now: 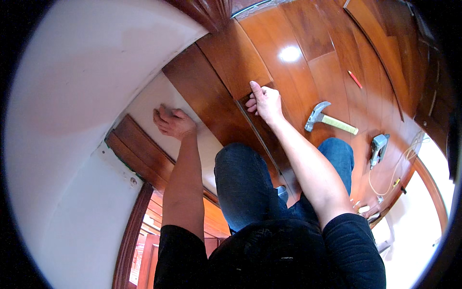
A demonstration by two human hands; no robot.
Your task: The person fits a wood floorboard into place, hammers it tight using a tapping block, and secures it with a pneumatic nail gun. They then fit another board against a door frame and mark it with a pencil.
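Observation:
My left hand (174,123) is over a pale bare strip of floor (171,94) between the wall side and a long dark brown floorboard (199,91). Its fingers are loosely bent, apart and slightly blurred, with nothing seen in them. At the end of a lighter reddish-brown floorboard (236,58) is my right hand (266,103). Its thumb points up over that board's end, apart from the curled fingers, and I see no object between them. Whether it touches the board I cannot tell. A narrow dark seam (257,132) runs below it towards my knees.
A claw hammer (332,120) with a pale yellow handle lies right of my knee. Beyond are a red pencil (355,79) and a grey nail gun (379,148) joined to a thin hose (373,185). Short dark boards (139,147) lie by the white wall (91,82) at left.

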